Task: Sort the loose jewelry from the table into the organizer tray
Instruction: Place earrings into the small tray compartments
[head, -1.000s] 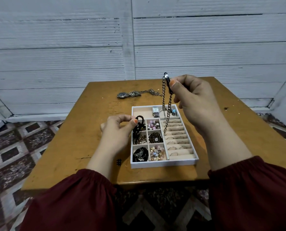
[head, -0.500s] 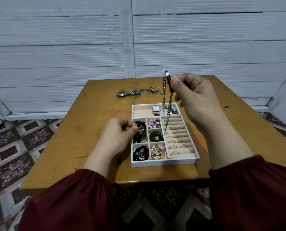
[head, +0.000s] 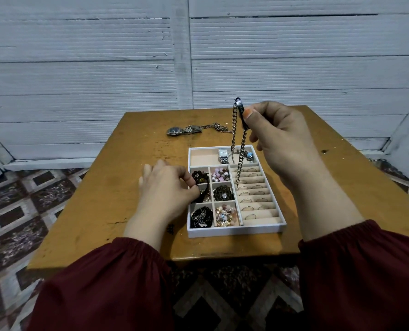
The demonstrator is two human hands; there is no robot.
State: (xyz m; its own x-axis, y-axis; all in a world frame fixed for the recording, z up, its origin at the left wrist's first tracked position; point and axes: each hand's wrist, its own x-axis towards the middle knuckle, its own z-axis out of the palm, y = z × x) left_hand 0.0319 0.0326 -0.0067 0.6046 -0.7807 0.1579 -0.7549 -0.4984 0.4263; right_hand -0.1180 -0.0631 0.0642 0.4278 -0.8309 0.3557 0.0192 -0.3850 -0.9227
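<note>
Chain bracelet dangles from my right hand's pinch above the organizer tray; my left hand pinches a dark beaded bracelet lying across its left-column compartments.

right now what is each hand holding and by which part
The right hand pinches the chain bracelet by its flat plate at the top. The left hand touches the dark beaded bracelet in the tray; a grip cannot be told.

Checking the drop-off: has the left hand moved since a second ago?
Yes. The left hand has come down toward the tray, lowering the black bracelet into its left column.
</note>
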